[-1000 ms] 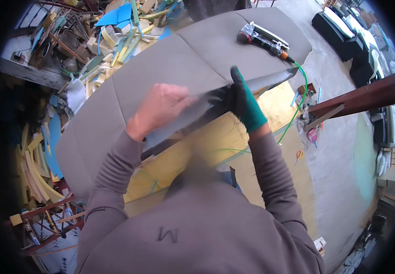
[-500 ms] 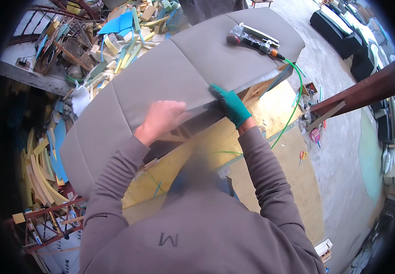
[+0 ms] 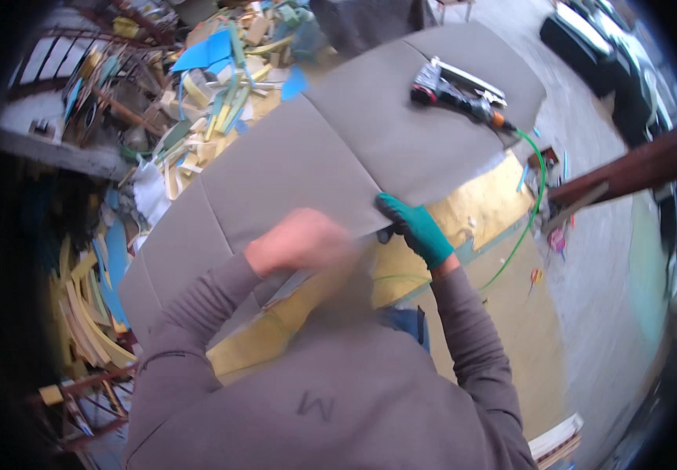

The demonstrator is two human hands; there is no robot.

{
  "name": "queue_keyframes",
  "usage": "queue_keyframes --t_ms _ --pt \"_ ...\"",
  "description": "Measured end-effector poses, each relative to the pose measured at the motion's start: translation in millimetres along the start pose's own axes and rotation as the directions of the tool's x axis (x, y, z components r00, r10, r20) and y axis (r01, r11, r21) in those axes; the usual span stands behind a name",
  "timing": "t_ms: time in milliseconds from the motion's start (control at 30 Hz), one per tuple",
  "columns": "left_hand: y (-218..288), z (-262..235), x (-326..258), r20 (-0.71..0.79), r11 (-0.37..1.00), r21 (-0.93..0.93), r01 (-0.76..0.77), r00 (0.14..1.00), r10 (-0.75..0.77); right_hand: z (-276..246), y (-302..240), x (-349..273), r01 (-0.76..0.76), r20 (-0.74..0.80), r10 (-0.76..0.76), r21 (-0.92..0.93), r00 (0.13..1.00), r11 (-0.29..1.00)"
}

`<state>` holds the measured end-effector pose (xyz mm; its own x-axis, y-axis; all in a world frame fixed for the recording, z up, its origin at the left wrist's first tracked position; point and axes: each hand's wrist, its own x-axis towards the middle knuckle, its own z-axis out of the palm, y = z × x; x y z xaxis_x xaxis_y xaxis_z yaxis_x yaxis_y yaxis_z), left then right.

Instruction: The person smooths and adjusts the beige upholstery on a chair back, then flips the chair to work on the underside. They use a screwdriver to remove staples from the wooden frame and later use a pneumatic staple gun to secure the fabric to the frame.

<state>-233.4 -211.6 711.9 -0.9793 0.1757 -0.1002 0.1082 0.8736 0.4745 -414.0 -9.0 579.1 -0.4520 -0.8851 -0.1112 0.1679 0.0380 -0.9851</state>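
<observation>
A long grey upholstered panel (image 3: 276, 157), stitched with cross seams, lies in front of me. My right hand (image 3: 421, 235), in a green glove with dark fingertips, pinches the near edge of its grey cover beside a seam, thumb on top and fingers below. Bare and smeared by motion, my left hand (image 3: 303, 243) is over the same edge, left of the glove; its fingers do not show clearly. On the far right part of the panel rests a pneumatic staple gun (image 3: 456, 92), with a green air hose (image 3: 541, 188) running from its orange fitting.
Foam offcuts (image 3: 229, 102) are heaped beyond the panel, with curved strips (image 3: 92, 313) at left. A rusty beam (image 3: 628, 164) slants in from the right. Scissors (image 3: 536, 276) lie on the tan board (image 3: 511, 337). Dark upholstered pieces (image 3: 605, 63) stand far right.
The cover's near edge has come toward me and hides the wooden frame that showed under it. My left hand has moved right, nearer the glove. The whole view has shifted slightly.
</observation>
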Motion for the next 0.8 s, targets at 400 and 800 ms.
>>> queue_keyframes --t_ms 400,800 --pt "-17.7 20.6 8.2 0.147 0.869 -0.176 0.463 0.885 -0.442 5.4 14.9 8.8 0.249 0.048 -0.246 -0.300 0.968 0.921" --pt "10.2 35.6 17.9 -0.057 0.914 0.236 0.329 0.944 -0.325 17.2 6.5 8.0 -0.030 -0.118 0.042 0.101 0.992 0.994"
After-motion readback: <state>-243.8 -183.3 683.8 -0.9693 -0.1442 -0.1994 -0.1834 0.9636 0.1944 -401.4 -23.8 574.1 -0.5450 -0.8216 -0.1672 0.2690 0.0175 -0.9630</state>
